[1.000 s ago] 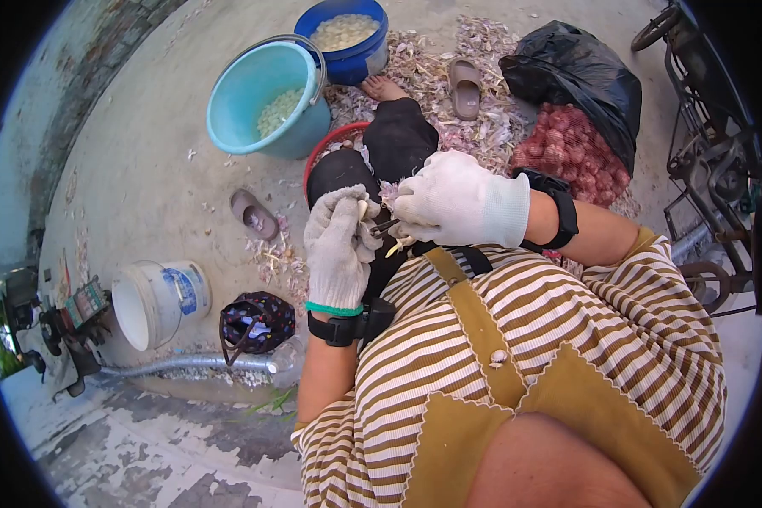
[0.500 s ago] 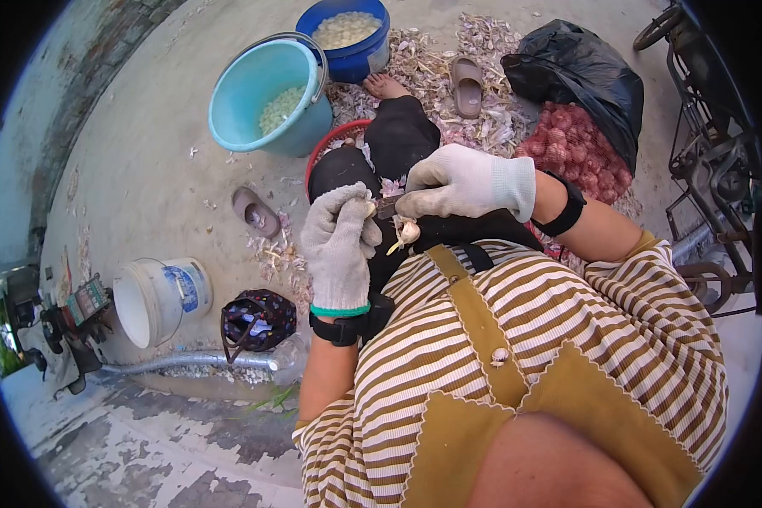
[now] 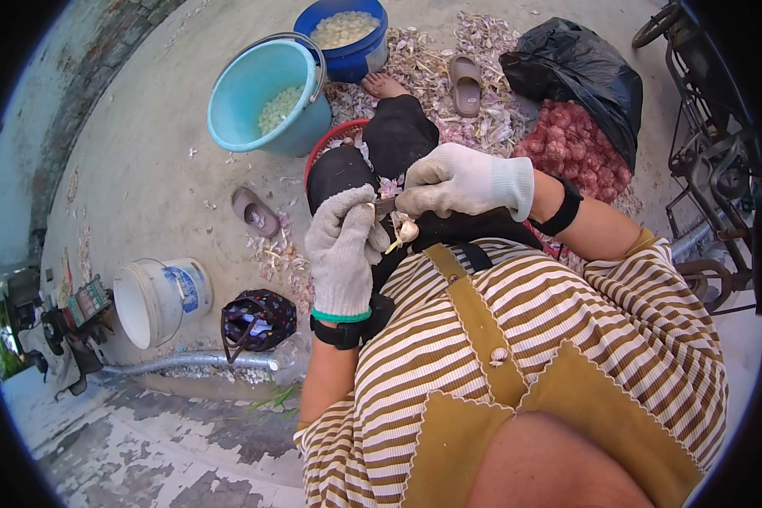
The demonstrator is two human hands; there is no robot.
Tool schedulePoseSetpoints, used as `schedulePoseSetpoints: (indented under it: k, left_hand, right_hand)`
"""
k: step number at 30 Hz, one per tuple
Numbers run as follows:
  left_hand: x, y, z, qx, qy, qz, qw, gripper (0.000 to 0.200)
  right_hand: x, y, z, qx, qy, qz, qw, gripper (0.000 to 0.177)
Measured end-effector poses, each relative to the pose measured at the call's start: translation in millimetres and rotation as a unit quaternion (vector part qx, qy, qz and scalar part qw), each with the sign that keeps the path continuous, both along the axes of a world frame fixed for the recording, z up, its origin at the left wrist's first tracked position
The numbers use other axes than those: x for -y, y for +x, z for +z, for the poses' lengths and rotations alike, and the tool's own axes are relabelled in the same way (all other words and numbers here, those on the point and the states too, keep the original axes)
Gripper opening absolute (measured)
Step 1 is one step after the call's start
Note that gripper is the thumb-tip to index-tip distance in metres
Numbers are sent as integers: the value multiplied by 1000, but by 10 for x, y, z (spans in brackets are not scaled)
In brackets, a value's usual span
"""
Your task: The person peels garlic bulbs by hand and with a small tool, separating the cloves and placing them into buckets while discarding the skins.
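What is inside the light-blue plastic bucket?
Small, pale pieces, apparently peeled garlic cloves, lie inside the light-blue plastic bucket. Whatever lies beneath them is covered and cannot be seen.

A dark patterned bag (image 3: 267, 315) beside a silvery pipe (image 3: 199, 361), and two brown slippers (image 3: 465, 91) well apart.

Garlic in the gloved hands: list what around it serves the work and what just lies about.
Apparently in use:
- left hand, pinching a garlic clove
- right hand, holding a small dark tool
- turquoise bucket, blue bucket
- red mesh sack

Probably just lying about:
- loose slipper
- patterned bag
- white bucket
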State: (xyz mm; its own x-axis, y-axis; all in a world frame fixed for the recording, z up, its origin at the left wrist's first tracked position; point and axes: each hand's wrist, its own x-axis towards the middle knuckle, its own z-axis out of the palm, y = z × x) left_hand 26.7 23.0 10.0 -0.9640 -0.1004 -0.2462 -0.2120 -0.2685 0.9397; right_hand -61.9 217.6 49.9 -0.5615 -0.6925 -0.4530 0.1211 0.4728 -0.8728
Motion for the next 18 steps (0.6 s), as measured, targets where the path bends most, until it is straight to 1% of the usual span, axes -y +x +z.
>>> schedulePoseSetpoints:
  k: [2,4,5,7,8,9,10,11,13,14,15,17,18]
  left_hand:
    - [24,6,-22,-1,15,-5,1000,16]
    - [60,7,-46,-10,152,-31,988,19]
    - [74,9,-60,-11,152,-30,988,19]
    - [100,3,-93,-7,206,-14,978,23]
    - [116,0,-111,-6,206,-14,978,23]
    - [133,-5,-128,-14,209,-14,978,24]
    - [145,-5,-137,-23,212,-12,977,24]
    - [142,-3,-134,-24,212,-10,977,24]
    - [121,-1,-126,-3,217,-10,976,22]
    - [117,9,-132,-1,217,-13,976,22]
    - [114,0,-144,-3,221,-18,975,20]
    - [120,-10,-141,-6,226,-23,974,18]
    - [139,-14,-118,9,206,-44,978,15]
  right_hand:
    - [2,11,7,-7,3,8,1000,35]
    - [16,24,-5,12,-19,7,1000,32]
    - [10,27,-45,12,-20,8,1000,32]
    - [-36,34,-198,-181,-3,43,983,32]
    - [-64,38,-280,-181,-3,43,983,32]
    - [-72,34,-318,-266,74,40,960,32]
    - [-66,28,-333,-348,149,37,925,33]
    - [-79,29,-310,-349,148,39,925,33]
    - [-44,46,-49,-203,138,29,969,34]
    - [-47,46,-40,-135,61,13,989,35]
    - [-38,41,-7,-135,63,10,989,35]
    - [7,18,88,-39,22,3,999,35]
    - [24,4,122,-45,49,18,998,35]
